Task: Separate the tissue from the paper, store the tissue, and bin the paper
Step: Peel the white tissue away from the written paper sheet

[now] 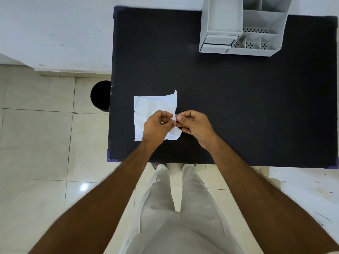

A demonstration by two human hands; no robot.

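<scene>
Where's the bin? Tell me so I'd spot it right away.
Start at the big black table and go to its left edge. On the tiled floor there, tucked against the table, stands the bin. It is the only round, dark thing down there; everything else nearby is pale.

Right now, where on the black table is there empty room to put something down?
Bare black table spreads right of the hands, from the grey organizer down to the near edge, and between the white sheet and the far edge. It is crowded where left hand and right hand pinch the sheet's edge.
</scene>
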